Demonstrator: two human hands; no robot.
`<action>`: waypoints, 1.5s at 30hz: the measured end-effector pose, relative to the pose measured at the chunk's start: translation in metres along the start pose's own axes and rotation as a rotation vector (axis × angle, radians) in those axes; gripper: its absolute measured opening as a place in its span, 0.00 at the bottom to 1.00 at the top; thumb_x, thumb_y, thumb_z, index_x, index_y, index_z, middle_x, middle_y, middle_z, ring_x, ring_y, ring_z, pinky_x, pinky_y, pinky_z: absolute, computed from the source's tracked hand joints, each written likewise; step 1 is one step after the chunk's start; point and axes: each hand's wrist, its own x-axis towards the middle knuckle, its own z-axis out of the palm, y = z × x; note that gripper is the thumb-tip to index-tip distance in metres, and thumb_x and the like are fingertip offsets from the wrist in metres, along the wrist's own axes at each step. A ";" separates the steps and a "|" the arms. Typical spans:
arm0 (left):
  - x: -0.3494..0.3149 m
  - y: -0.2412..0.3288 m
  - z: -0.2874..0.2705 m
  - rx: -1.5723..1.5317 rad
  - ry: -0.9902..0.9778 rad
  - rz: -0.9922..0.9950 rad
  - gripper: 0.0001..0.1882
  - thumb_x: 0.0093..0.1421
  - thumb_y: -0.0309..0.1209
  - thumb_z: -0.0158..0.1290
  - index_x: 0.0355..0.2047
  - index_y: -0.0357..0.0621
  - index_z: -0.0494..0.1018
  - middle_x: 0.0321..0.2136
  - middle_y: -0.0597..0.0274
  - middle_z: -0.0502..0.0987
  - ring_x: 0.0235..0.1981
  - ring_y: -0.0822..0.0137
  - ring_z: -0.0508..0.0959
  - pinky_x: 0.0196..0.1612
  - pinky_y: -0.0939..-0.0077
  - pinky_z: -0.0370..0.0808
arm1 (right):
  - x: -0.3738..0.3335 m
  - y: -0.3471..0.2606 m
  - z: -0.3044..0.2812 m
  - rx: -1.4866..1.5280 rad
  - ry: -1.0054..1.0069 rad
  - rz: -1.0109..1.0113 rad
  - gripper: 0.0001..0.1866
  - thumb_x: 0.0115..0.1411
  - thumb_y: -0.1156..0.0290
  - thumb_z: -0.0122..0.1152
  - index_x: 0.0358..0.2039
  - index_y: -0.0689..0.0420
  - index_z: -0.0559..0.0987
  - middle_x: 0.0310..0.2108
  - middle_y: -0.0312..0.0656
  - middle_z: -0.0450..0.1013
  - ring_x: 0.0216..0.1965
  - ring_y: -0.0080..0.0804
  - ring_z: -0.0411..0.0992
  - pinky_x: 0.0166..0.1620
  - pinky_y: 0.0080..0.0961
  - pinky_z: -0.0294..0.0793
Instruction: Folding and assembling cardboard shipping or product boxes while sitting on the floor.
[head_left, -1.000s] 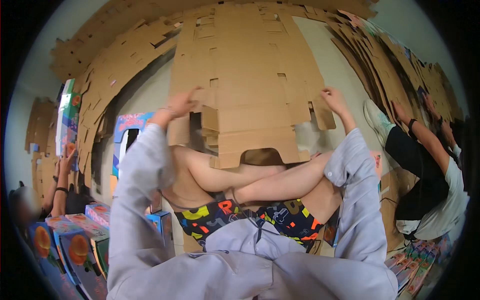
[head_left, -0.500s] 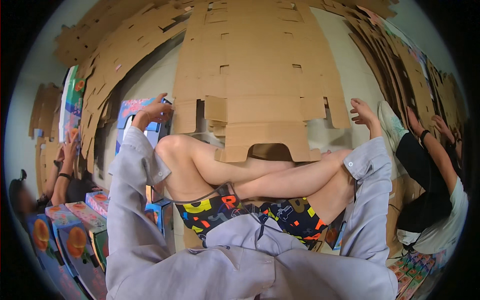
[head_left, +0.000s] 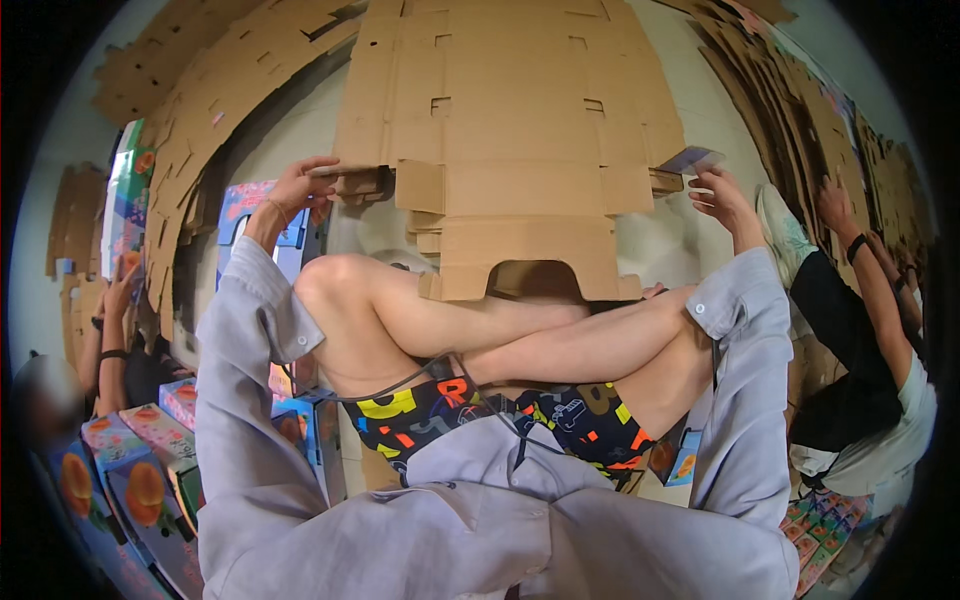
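A flat, die-cut cardboard box blank (head_left: 520,120) lies in front of me, its brown inner side up, with slots and a curved cut-out at the near edge. My left hand (head_left: 295,192) has its fingers closed on the left side flap (head_left: 360,182), which is bent up. On the other side, my right hand (head_left: 722,198), fingers curled, touches the raised right side flap (head_left: 692,160), whose bluish printed face shows. The blank's near end reaches over my crossed legs (head_left: 440,310).
Large stacks of cardboard blanks stand at left (head_left: 190,150) and right (head_left: 790,120). Printed gift boxes (head_left: 140,480) sit at lower left; a blue box (head_left: 262,225) stands beside my left knee. Co-workers sit on both sides, one arm (head_left: 875,275) at right.
Both side flaps, flat before, are now bent up at my hands. My hands have moved slightly farther away and closed in on the flaps. The blank appears a little higher in view.
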 end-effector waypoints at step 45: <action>0.039 0.043 0.079 -0.334 0.669 0.438 0.25 0.54 0.40 0.58 0.46 0.37 0.68 0.37 0.60 0.74 0.33 0.69 0.75 0.27 0.73 0.74 | -0.024 -0.044 0.116 -0.120 0.137 -0.457 0.20 0.51 0.66 0.59 0.41 0.65 0.70 0.21 0.38 0.70 0.17 0.24 0.67 0.19 0.20 0.68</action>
